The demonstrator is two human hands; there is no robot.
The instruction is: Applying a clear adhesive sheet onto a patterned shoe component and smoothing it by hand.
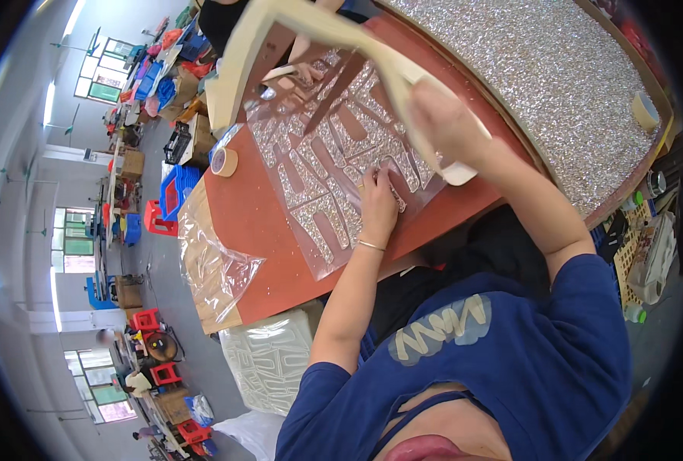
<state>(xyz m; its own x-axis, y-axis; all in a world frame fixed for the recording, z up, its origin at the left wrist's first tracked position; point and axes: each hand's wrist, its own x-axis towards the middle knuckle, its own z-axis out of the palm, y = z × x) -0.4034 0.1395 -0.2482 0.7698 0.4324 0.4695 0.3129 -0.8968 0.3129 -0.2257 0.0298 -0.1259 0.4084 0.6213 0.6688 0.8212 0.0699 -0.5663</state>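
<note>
My right hand (441,115), blurred by motion, grips a long cream frame-like strip (310,19) that arches up over the table. A clear plastic sheet (303,223) with rows of elongated glittery silver shapes lies on the reddish-brown tabletop (272,296). On its near right part rests my left hand (380,203), fingers curled beside a small glittery patch; what they hold, if anything, I cannot make out. Under the raised strip, part of the sheet is covered by a brownish see-through area. Across the table another person's hand (307,73) is near the sheet's far end.
A large tray of silver glitter (525,69) borders the table's right side, with a tape roll (645,111) at its rim. Another tape roll (224,162) sits left, above crumpled clear film (218,276). A stack of patterned clear sheets (268,365) lies below the near left edge.
</note>
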